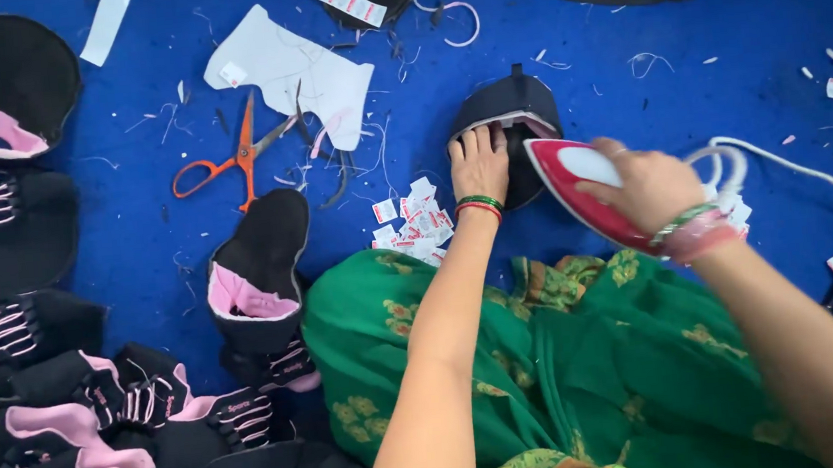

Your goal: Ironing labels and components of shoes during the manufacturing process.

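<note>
Sitting on the blue floor (137, 248), a person presses the left hand (478, 163) flat, fingers spread, on a dark shoe piece (511, 105) to hold it down. The right hand (649, 189) is wrapped tight around a red and white iron (573, 185), tipped just beside that piece. A pile of small white tags (413, 219) lies near the left wrist. Many black and pink shoe pieces (82, 424) are heaped at the left, and I think those are done. A few more lie at the top, maybe waiting. Orange scissors (229, 160) rest well apart.
</note>
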